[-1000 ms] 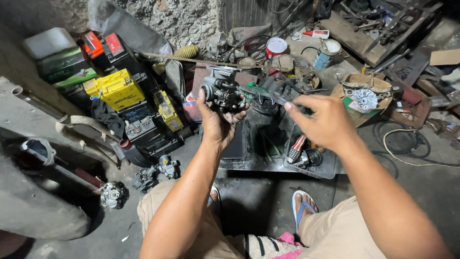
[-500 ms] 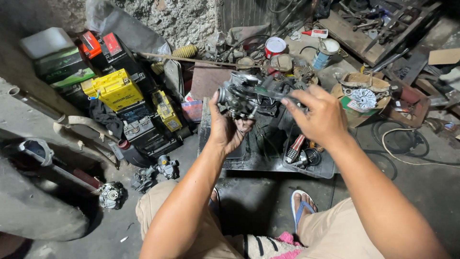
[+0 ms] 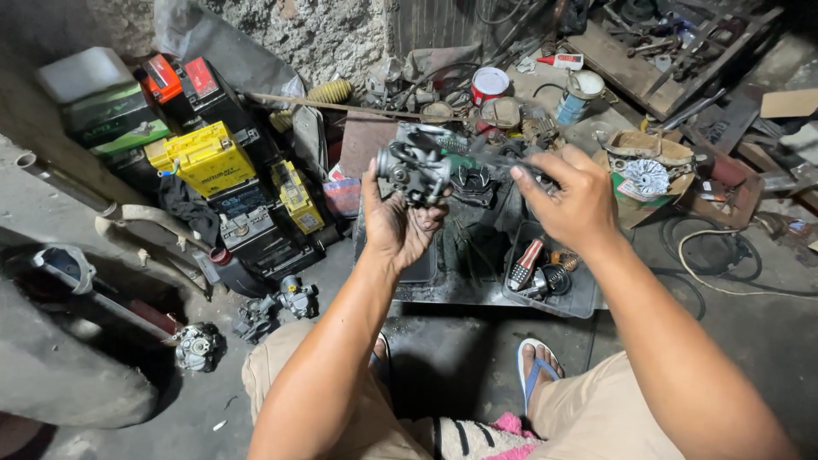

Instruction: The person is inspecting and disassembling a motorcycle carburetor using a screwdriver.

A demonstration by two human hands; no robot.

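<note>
My left hand [image 3: 399, 223] holds up a greasy grey metal carburettor [image 3: 416, 168] by its underside, palm turned towards me. My right hand [image 3: 576, 200] grips a thin dark tool [image 3: 498, 160] whose tip reaches the carburettor's right side. Both hands hover over a dark, oily tray [image 3: 443, 271] on the floor. A smaller black tray [image 3: 573, 294] beside it holds a red-handled screwdriver [image 3: 521, 265] and small round parts.
Yellow, black and orange vehicle batteries [image 3: 204, 158] are stacked at the left. Two more carburettor bodies [image 3: 277, 307] lie on the concrete floor, another part [image 3: 196, 347] further left. Cans [image 3: 490, 83], wires and scrap crowd the back. My sandalled foot [image 3: 538, 366] rests below the trays.
The carburettor has shifted a little right and lower in my left hand, and my right hand has closed in so the tool now meets it.
</note>
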